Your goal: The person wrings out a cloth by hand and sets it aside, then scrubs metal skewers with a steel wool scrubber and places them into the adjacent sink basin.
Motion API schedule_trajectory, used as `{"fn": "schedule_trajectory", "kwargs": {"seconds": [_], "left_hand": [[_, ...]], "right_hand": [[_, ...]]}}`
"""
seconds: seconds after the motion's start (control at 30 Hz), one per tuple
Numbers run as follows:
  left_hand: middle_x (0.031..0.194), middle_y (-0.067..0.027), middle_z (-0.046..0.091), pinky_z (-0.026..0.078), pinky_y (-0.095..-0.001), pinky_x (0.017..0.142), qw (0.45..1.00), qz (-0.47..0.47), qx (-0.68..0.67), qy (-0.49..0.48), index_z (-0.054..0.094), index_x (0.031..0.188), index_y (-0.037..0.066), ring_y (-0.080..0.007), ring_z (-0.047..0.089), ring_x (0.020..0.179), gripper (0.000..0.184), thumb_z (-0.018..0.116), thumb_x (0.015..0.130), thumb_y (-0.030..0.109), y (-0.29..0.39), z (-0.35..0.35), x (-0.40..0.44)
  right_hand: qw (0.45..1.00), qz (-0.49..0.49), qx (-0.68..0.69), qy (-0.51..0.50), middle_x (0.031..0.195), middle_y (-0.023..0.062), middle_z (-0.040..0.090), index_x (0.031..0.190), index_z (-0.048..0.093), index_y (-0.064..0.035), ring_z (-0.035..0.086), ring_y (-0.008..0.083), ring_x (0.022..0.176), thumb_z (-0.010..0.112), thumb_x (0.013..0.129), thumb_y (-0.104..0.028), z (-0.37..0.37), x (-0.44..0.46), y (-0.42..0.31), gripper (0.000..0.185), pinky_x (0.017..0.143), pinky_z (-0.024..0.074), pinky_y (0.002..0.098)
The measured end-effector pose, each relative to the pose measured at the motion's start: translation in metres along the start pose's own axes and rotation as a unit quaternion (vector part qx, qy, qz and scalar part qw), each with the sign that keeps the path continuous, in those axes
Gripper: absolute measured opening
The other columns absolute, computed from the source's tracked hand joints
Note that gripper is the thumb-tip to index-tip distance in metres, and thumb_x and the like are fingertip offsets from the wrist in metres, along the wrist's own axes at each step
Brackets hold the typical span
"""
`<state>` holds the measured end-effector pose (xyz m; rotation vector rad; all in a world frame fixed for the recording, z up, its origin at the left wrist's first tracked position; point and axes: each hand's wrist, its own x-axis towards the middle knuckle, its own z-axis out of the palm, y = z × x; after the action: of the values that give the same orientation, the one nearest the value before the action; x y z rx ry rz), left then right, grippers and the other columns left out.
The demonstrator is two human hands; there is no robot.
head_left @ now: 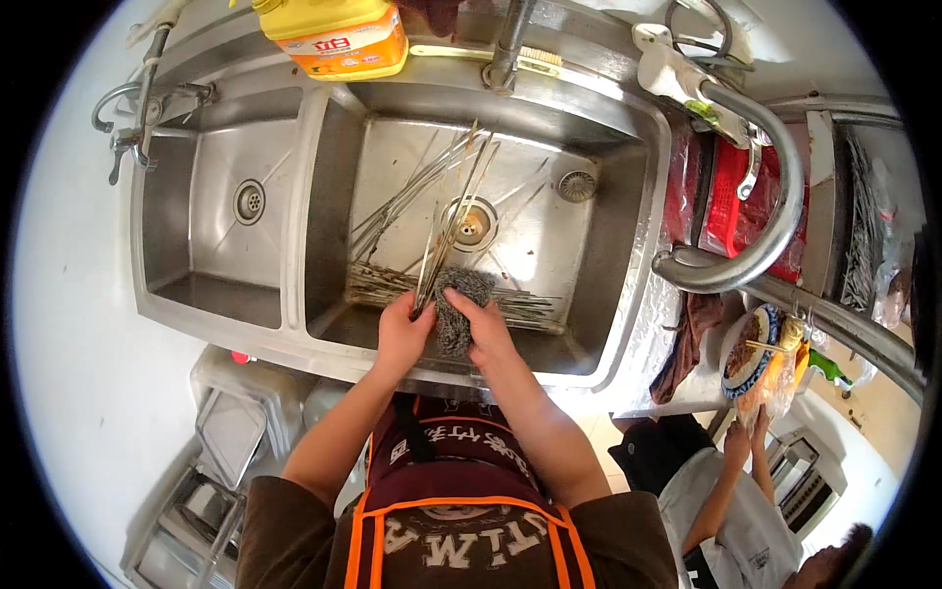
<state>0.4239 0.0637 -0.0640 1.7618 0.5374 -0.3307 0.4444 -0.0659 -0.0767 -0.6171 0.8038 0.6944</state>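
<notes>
Step in hand: judged to be the scouring of thin, straight metal skewers over a sink. The held bundle of skewers (446, 236) rises at a slant above the right-hand stainless-steel basin (618, 245), its far ends beyond the round metal drain (473, 226). Further loose skewers (397, 201) lie in the same basin, along its left part and across its near part, and appear not yet dealt with.

The left hand (400, 337) is closed about the near end of the bundle, thumb uppermost. The right hand (491, 339) is part-curled round a grey, curly metal-wool scourer (461, 304), thumb pressed across its top; the fingers beneath are hidden. The scourer sits just right of the bundle, close by the left thumb; whether it bears on the metal cannot be told.

Next move: in the inspector's judgement, it calls for the scourer to be wrapped round the shafts and drawn toward their far ends, with the left grip kept firm so that none splay or slip.

Pose: the left forearm (343, 422) and right forearm (540, 412) reach in from the near side and converge, bringing both hands nearly together above the basin's near part.
</notes>
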Motion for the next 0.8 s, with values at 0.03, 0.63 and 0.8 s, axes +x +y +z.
{"fn": "schedule_trajectory", "kwargs": {"seconds": [0.03,0.63,0.8], "left_hand": [[0.061,0.0,0.058,0.035,-0.0204,0.048,1.0,0.001,0.001,-0.001,0.058,0.079,0.002,-0.0047,0.044,0.051,0.013,0.057,0.083,0.014,0.001,0.001,-0.002],[0.06,-0.0009,0.055,0.037,-0.0237,0.05,0.999,-0.045,-0.016,-0.012,0.055,0.074,0.001,-0.0062,0.046,0.054,0.015,0.056,0.083,0.013,0.016,-0.015,0.008],[0.063,-0.001,0.057,0.038,-0.0233,0.051,0.997,-0.059,-0.045,-0.014,0.057,0.076,0.0,-0.006,0.046,0.054,0.013,0.056,0.083,0.012,0.007,-0.012,0.01]], "right_hand": [[0.999,-0.009,-0.052,0.01,0.096,0.012,0.059,0.107,0.05,0.0011,0.057,0.0193,0.09,0.07,0.073,-0.013,0.0,0.004,-0.002,0.042,0.077,0.0477,0.0341],[0.999,-0.001,0.05,0.014,0.099,0.0064,0.058,0.112,0.051,-0.0062,0.055,0.0222,0.093,0.063,0.08,-0.023,0.004,0.016,-0.018,0.038,0.081,0.0445,0.0388],[0.991,-0.059,-0.111,0.04,0.109,0.0153,0.055,0.113,0.05,-0.0003,0.052,0.0239,0.101,0.07,0.071,-0.016,0.027,0.018,-0.016,0.049,0.085,0.043,0.0381]]}}
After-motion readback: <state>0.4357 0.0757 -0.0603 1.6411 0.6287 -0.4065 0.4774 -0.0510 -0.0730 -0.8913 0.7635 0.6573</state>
